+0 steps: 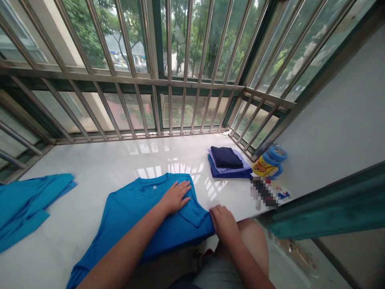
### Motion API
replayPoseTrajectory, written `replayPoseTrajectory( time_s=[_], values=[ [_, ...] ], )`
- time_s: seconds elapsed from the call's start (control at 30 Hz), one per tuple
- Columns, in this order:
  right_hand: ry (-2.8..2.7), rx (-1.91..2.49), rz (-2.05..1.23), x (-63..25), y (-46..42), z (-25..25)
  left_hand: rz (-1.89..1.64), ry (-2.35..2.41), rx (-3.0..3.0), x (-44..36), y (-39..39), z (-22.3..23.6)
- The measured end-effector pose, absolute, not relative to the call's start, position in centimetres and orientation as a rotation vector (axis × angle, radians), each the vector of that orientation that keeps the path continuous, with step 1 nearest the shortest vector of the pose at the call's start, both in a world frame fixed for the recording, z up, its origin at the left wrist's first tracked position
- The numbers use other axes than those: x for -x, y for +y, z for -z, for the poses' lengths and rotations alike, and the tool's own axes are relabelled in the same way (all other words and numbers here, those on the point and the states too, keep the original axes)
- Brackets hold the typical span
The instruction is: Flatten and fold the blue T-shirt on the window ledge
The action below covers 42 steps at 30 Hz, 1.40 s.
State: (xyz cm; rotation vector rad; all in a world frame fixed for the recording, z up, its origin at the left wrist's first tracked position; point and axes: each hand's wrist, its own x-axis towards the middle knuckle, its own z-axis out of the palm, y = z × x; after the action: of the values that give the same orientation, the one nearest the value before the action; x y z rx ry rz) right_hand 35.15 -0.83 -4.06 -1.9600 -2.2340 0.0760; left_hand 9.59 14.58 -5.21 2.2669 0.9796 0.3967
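A bright blue T-shirt (141, 216) lies spread on the white tiled ledge (99, 160), its collar toward the window and a fold of cloth at its right side. My left hand (176, 196) presses flat on the shirt near the collar, fingers apart. My right hand (224, 222) curls over the shirt's folded right edge and seems to grip it. Part of the shirt's lower end is hidden under my left forearm.
A second blue garment (30, 204) lies at the left. A folded navy and purple clothing stack (227, 162) sits to the right, near a yellow container and blue tape rolls (270, 160). Steel window bars run behind the ledge; a wall stands at right.
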Motion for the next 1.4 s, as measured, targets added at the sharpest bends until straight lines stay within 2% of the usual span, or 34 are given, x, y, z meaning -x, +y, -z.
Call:
replayPoseTrajectory(
  time_s=[0.17,0.37,0.5,0.63,0.73,0.87,1.1,1.27,1.4],
  values=[
    [-2.369,1.543,-0.079,-33.0,-1.4,4.4,-0.391,0.925,-2.313,-9.6,14.9,5.3],
    [-2.404,1.662,-0.187,-31.6,2.2,1.9,-0.587,1.189,-2.19,-8.1,15.3,4.5],
    [-2.314,1.906,-0.26,-31.2,8.8,-0.7,-0.602,1.638,-2.04,1.2,16.6,2.9],
    [-2.278,2.025,-0.364,-30.2,16.2,-1.0,-0.42,2.07,-1.767,13.3,17.5,0.8],
    [-2.282,2.094,-0.468,-29.5,20.2,-0.2,-0.283,2.15,-1.569,19.0,17.7,0.3],
    [-2.261,2.144,-0.564,-29.2,22.6,0.8,-0.249,2.051,-1.427,20.4,17.8,1.4],
    [-2.22,1.925,-0.546,-29.8,20.9,0.4,-0.483,1.797,-1.353,19.2,16.8,2.0],
    [-2.233,1.655,-0.503,-32.7,15.6,0.3,-0.863,1.67,-1.478,22.0,11.2,2.8],
    [-2.414,1.355,-0.43,-35.9,11.0,1.9,-0.72,1.736,-1.798,24.7,5.8,4.5]
  ],
)
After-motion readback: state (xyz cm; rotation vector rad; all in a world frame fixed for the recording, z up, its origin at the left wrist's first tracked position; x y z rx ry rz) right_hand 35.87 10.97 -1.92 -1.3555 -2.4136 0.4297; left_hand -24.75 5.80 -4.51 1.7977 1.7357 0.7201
